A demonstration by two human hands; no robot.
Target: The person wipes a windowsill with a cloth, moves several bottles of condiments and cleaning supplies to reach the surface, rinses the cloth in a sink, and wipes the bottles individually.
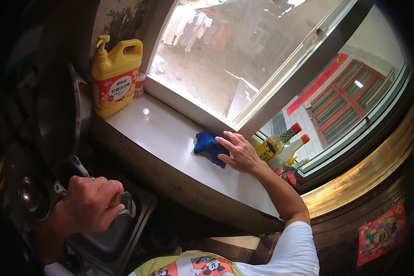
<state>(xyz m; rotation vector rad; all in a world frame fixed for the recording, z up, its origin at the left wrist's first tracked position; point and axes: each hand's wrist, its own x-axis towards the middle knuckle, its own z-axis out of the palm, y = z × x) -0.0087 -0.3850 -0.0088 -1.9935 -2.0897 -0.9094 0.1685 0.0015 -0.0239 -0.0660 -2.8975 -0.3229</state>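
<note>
My left hand [91, 203] is closed around the brown top of a small clear glass container [127, 203], held above a dark sink [101, 241]. My fingers cover much of it, so its exact kind is unclear. On the white windowsill ledge [162, 127] lies a crumpled blue cloth [209, 146]. My right hand [239, 151] is at the cloth's right edge with its fingers apart; whether the fingertips press on the cloth is hard to tell.
A yellow detergent jug [115, 77] with a pump stands at the ledge's left end, a scrub brush [139, 84] behind it. Red-capped bottles [277, 143] and a red-lidded jar [289, 178] stand right of my right hand. A wok [63, 114] and a metal ladle [32, 196] are at left.
</note>
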